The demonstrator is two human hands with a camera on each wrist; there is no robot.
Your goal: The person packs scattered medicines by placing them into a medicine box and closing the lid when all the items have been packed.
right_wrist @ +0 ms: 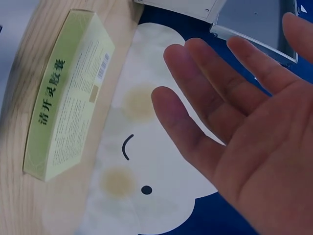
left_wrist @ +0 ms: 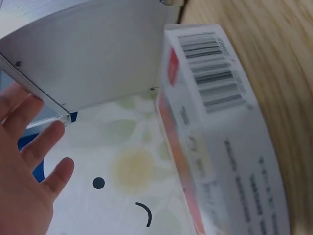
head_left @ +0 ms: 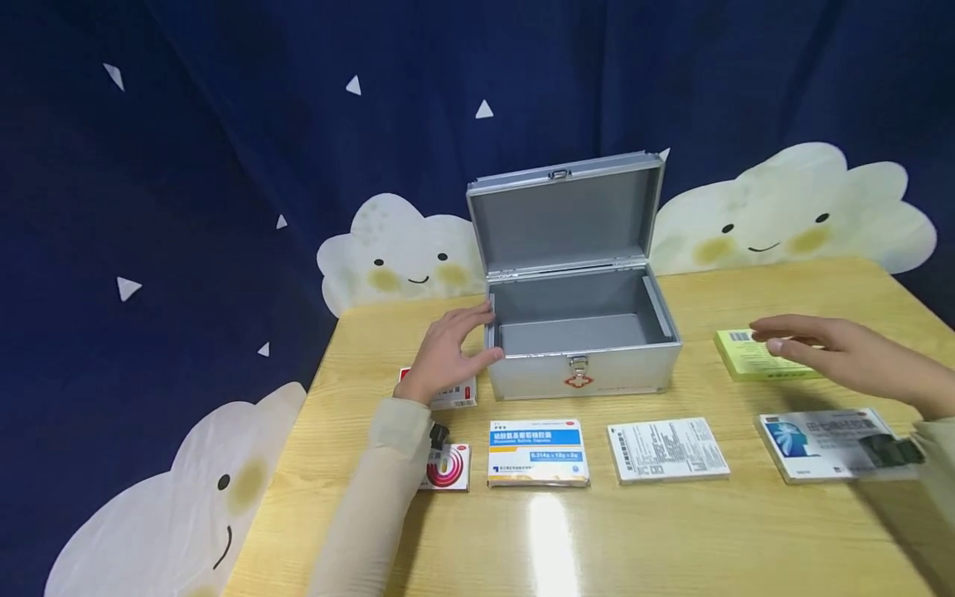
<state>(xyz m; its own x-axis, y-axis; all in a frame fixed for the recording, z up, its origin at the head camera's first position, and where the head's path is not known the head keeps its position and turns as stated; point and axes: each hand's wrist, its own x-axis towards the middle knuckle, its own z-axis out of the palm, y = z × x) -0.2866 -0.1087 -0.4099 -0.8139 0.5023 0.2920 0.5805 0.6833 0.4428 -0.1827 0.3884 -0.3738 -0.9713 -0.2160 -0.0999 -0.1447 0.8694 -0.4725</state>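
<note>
A silver first-aid case (head_left: 627,375) with a red cross on its front stands at the table's middle, its lid (head_left: 567,222) raised and its inside bare. My left hand (head_left: 449,352) is at the case's left wall, fingers spread along the rim; whether they touch it I cannot tell. A red-and-white medicine box (left_wrist: 220,132) lies beside that wall, partly hidden by the left wrist in the head view. Over the yellow-green medicine box (head_left: 739,356), my right hand (head_left: 843,352) hovers with nothing in it. The right wrist view shows its fingers (right_wrist: 205,88) apart from that box.
Nearer the table's front lie a box with pink rings (head_left: 457,468), a blue-and-white capsule box (head_left: 537,452), a white box with printed text (head_left: 667,450) and a box with a blue head picture (head_left: 806,444). A dark blue curtain (head_left: 373,149) with clouds hangs behind the table.
</note>
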